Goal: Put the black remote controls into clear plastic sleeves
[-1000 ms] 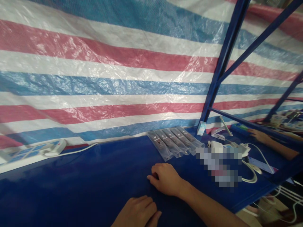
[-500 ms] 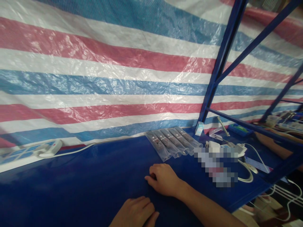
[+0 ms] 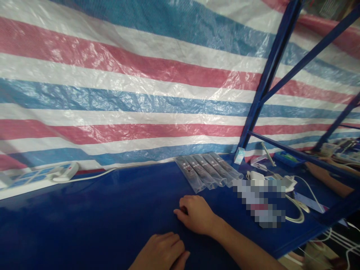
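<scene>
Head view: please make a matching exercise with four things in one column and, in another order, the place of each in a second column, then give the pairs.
Things:
1. white power strip
2. row of dark remotes in clear plastic bags
3. small pale blue box
4. right hand

Places:
A. at the foot of the blue metal post
B. far left, by the striped tarp
C. on the blue table, in front of the bags
D. side by side near the tarp

Pairs: 1-B, 2-D, 3-A, 4-C

Makeshift workshop stall: striped tarp wall [image 3: 126,93], blue steel racking [image 3: 266,80], bagged remotes [image 3: 208,170]
</scene>
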